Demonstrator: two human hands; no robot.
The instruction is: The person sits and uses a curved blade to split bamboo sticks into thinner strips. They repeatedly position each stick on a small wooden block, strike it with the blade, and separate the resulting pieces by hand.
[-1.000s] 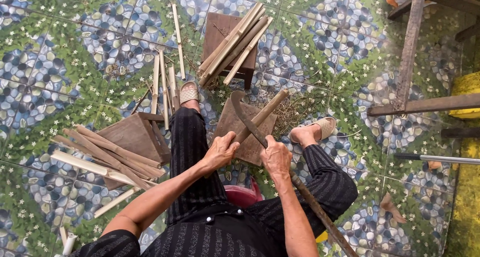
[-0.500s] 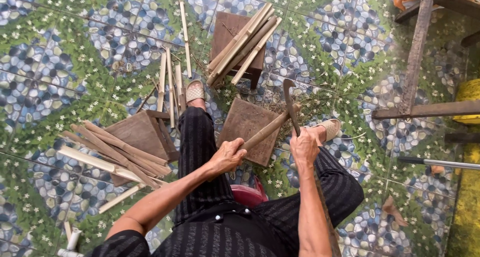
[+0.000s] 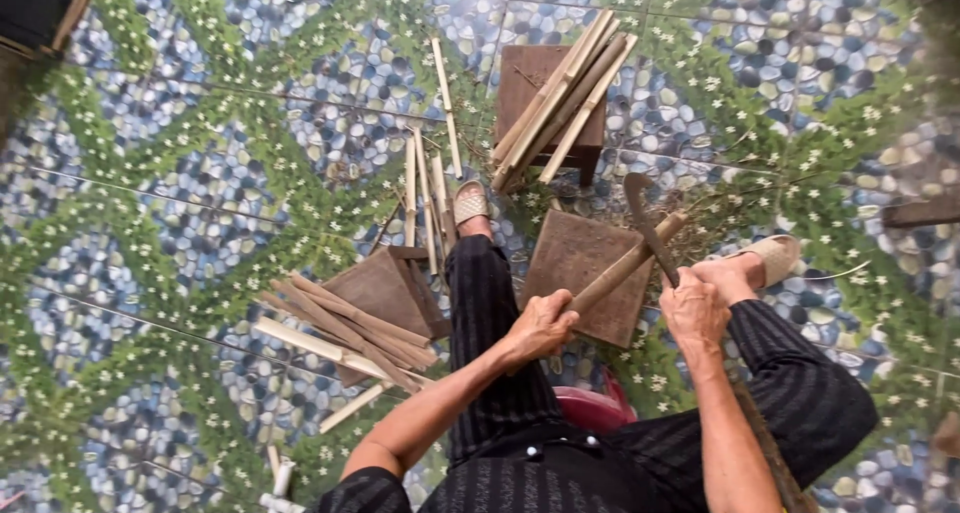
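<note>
On the floor, head view: you sit low over a patterned tile floor (image 3: pixel 200 203) of blue pebbles and green leaves, legs in dark striped trousers stretched forward.
Left hand: your left hand (image 3: pixel 540 325) has its fingers closed around the lower end of a bamboo stick (image 3: pixel 625 265).
Stick: it slants up and to the right from that hand, across a square wooden block (image 3: pixel 580 273) lying between your feet.
Right hand: your right hand (image 3: pixel 695 308) has its fingers wrapped tight on the handle of a curved knife (image 3: pixel 645 218).
Knife: the dark blade stands up from the fist and crosses the upper part of the stick, touching it.
Change from earlier: a second ago the blade lay low across the block; half a second ago it was lifted clear above the stick; now it has come down against the stick again, and your left hand has kept its grip throughout.
Holders: a small brown stool (image 3: pixel 535 93) beyond the block carries a bundle of split bamboo strips (image 3: pixel 565 98) laid slantwise across its top.
Left side: a second wooden block (image 3: pixel 385 288) bears a loose pile of strips (image 3: pixel 345 328); more strips (image 3: pixel 425 188) lie on the floor beside your left foot.
Beneath you: a red stool edge (image 3: pixel 595 408) shows between your legs.
</note>
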